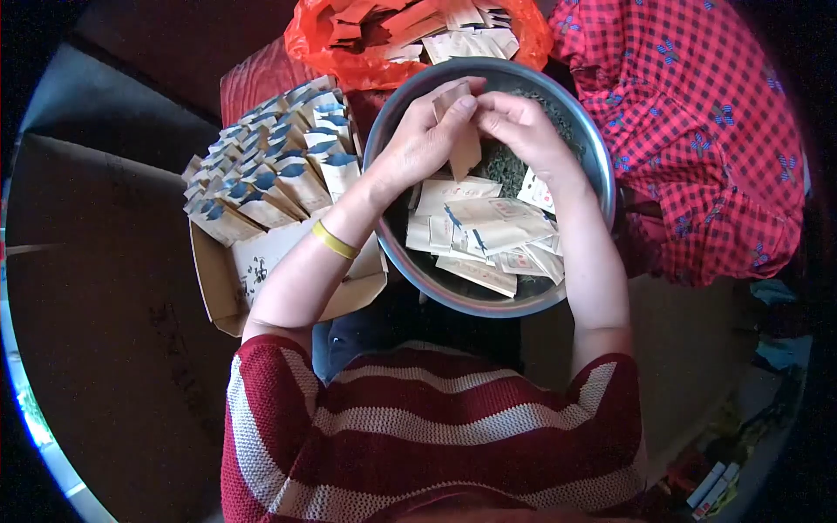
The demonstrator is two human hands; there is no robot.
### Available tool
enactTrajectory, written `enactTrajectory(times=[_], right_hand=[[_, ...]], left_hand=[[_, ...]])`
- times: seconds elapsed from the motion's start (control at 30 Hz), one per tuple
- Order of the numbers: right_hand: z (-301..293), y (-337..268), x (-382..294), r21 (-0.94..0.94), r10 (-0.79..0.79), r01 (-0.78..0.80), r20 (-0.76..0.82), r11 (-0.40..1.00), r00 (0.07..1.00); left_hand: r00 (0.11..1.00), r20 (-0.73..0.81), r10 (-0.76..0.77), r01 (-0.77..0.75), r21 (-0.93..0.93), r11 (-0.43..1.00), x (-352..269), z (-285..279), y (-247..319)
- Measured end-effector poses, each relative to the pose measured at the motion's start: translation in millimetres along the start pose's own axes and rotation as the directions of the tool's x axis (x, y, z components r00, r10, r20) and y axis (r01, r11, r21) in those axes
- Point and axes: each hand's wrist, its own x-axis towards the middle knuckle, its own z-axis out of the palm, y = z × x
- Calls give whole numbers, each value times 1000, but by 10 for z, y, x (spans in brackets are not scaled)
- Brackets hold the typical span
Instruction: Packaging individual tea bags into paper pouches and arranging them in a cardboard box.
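Over a round metal basin (425, 292), my left hand (425, 134) grips a small brown paper packet (465, 153) that stands roughly upright, its thumb pressed on the packet's face. My right hand (523, 124) is close beside the packet's top edge, thumb and forefinger drawn together; whether they pinch the paper cannot be told. Dried green leaves (507, 167) lie in the basin behind and under the hands. Several flat paper packets (503, 219), some with dark blue ends, are heaped in the basin's near part. A white printed card or packet (537, 193) is partly under my right wrist.
At the left, a cardboard box (216, 274) holds rows of upright packets (301, 186) with blue tops; dark crumbs lie on its floor. Beyond the basin is a red plastic bag (366, 75) full of paper packets. Red-and-black checked cloth (693, 131) lies close at the right.
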Motion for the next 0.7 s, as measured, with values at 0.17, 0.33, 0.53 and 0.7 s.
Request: enactTrajectory(times=[0.17, 0.33, 0.53, 0.7], right_hand=[[20, -9, -21, -283, -166, 105, -200, 953, 966], [73, -65, -10, -237, -293, 223, -320, 945, 901], [122, -345, -35, -525, -576, 450, -98, 722, 811], [196, -316, -90, -799, -507, 337, 46, 499, 861]], left_hand=[[981, -111, -156, 159, 14, 987, 18, -42, 46], [938, -262, 229, -113, 393, 912, 15, -29, -25], [921, -55, 385, -234, 713, 662, -13, -25, -113], [944, -89, 318, -163, 712, 683, -2, -28, -226]])
